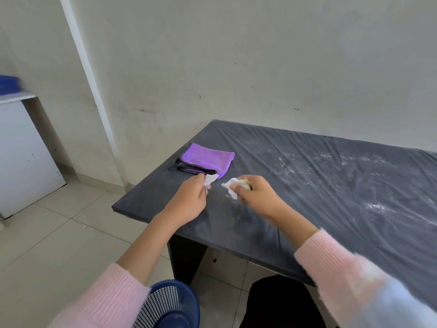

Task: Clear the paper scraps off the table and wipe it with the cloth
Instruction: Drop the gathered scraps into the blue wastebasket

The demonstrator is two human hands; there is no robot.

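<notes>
A folded purple cloth [208,158] with a dark trim lies near the far left corner of the dark table [331,185]. My left hand [189,200] pinches a white paper scrap [210,179] just in front of the cloth. Beside it, my right hand [256,194] is closed on a bundle of white and yellowish paper scraps [233,187], low over the tabletop. White powdery streaks [373,205] mark the table's middle and right.
A blue mesh wastebasket [169,304] stands on the tiled floor below my left arm, beside the table's near edge. A white cabinet [23,157] stands at the left wall. The table backs onto a plain wall.
</notes>
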